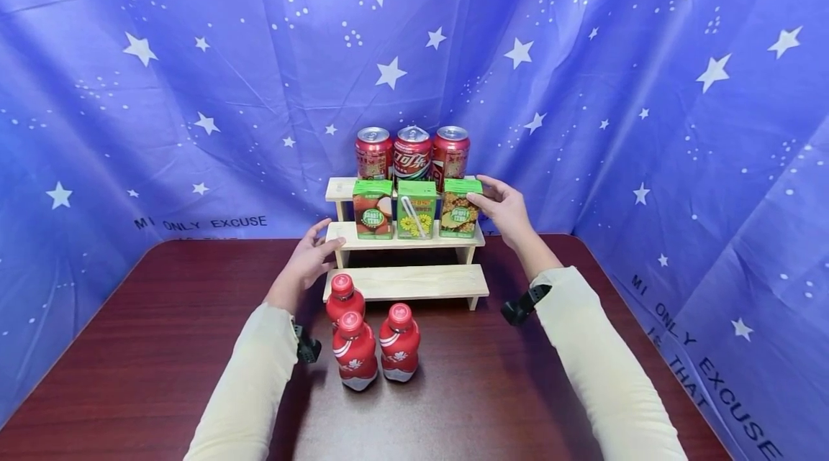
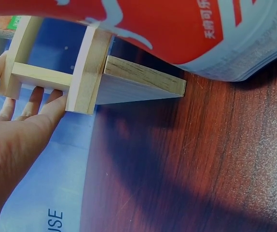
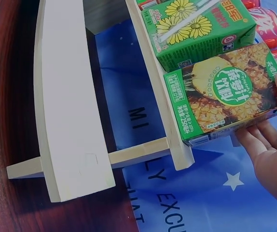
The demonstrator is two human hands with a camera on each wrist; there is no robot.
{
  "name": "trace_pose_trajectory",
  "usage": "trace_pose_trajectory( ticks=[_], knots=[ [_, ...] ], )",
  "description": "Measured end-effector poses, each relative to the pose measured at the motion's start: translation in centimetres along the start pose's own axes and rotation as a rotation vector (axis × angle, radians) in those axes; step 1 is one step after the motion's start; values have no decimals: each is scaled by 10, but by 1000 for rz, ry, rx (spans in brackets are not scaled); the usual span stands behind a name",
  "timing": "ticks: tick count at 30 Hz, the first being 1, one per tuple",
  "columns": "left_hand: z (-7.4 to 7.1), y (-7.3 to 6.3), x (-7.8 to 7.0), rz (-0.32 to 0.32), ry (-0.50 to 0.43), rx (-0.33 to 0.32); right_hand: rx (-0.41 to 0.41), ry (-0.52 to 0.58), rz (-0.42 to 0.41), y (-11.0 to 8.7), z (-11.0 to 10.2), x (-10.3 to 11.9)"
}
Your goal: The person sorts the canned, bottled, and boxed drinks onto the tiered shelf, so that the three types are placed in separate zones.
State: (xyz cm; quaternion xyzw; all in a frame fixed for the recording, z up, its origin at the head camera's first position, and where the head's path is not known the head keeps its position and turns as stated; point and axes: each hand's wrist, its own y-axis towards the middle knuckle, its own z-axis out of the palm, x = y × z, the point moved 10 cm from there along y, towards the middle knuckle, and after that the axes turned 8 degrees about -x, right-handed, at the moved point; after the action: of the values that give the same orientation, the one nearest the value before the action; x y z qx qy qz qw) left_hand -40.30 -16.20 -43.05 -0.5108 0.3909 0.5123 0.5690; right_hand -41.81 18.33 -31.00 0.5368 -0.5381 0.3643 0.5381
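A three-step wooden display stand stands on the table. My left hand grips the left end of its middle step; the left wrist view shows the thumb and fingers around the wood. At the right end of that step, my right hand holds a pineapple juice carton, thumb on its front face and fingers along its side. A chrysanthemum drink carton with a straw and another green-topped juice carton stand to its left in the same row.
Three red soda cans stand on the top step. Three red bottles are on the dark wood table before the stand, one close to its bottom-left corner. A blue starry curtain hangs behind and at both sides.
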Motion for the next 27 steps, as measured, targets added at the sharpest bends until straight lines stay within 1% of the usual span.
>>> trace_pose_trajectory(
  ticks=[4, 11, 15, 20, 27],
  knots=[
    [1, 0, -2, 18, 10, 8, -9, 27, 13, -1, 1, 0],
    [1, -1, -1, 5, -7, 0, 1, 91, 47, -3, 5, -2],
    [0, -1, 0, 5, -10, 2, -8, 107, 59, -4, 6, -4],
    [0, -1, 0, 6, -10, 3, -11, 109, 34, -3, 5, -4],
    [0, 0, -1, 10, -9, 2, -25, 82, -8, -6, 1, -4]
  ],
)
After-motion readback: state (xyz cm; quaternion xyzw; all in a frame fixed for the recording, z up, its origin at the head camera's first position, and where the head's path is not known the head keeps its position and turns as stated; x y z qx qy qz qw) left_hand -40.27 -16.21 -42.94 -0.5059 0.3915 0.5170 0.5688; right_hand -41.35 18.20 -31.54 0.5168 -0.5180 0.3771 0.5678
